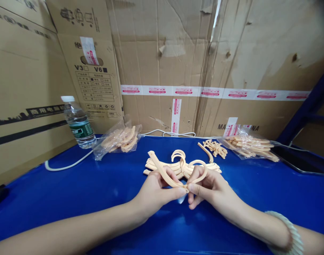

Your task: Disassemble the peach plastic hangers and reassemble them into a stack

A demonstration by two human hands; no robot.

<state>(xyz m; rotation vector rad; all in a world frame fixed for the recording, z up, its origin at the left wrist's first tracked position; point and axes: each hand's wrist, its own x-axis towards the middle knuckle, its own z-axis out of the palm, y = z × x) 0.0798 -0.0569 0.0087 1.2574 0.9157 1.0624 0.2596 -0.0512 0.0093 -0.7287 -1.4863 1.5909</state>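
Observation:
Between the thumb and fingers of my left hand [158,187] is a beige plastic hanger arm [162,170], slanting up to the left. My right hand [210,187] pinches a curved beige hanger hook [201,163], its loop rising above the fingers. The arm's lower end and the hook's base meet where my fingertips come together; how they fit there is partly hidden. Just behind my hands lies a stack of folding hangers [151,165] with their hooks [178,154] pointing away from me.
A loose hanger arm [206,152] and a pile of small hooks [216,148] lie behind the stack. Clear bags of parts sit at left [122,138] and right [249,145]. A water bottle [79,124], white cable [68,167] and dark phone [297,161] rest on the blue table [71,198]; cardboard [156,63] stands behind.

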